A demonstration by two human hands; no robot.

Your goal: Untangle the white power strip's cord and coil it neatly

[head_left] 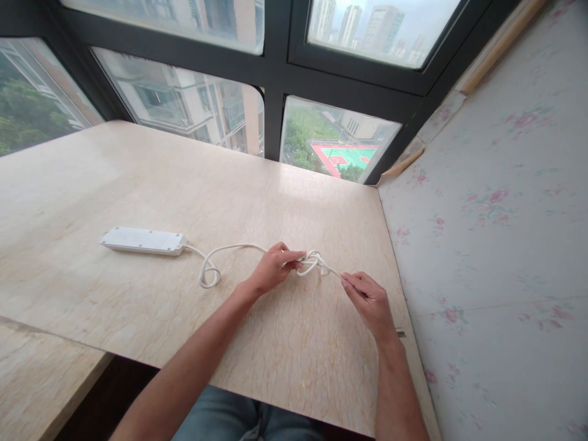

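A white power strip [143,241] lies on the marble-look counter at the left, its underside with small screws facing up. From its right end runs a white cord [239,246], which makes a small loop on the counter and then reaches my left hand [275,266]. That hand pinches the cord beside a loose tangle of loops [315,260]. On the other side of the tangle, my right hand [369,300] grips a stretch of the cord between thumb and fingers. The plug end is not visible; something thin and grey near my right wrist is too small to make out.
The counter [114,294] ends at a front edge close to my lap. Dark window frames [274,79] rise along its back. A wall with flowered paper [496,257] borders it on the right, and a lower ledge [41,380] stands at the front left.
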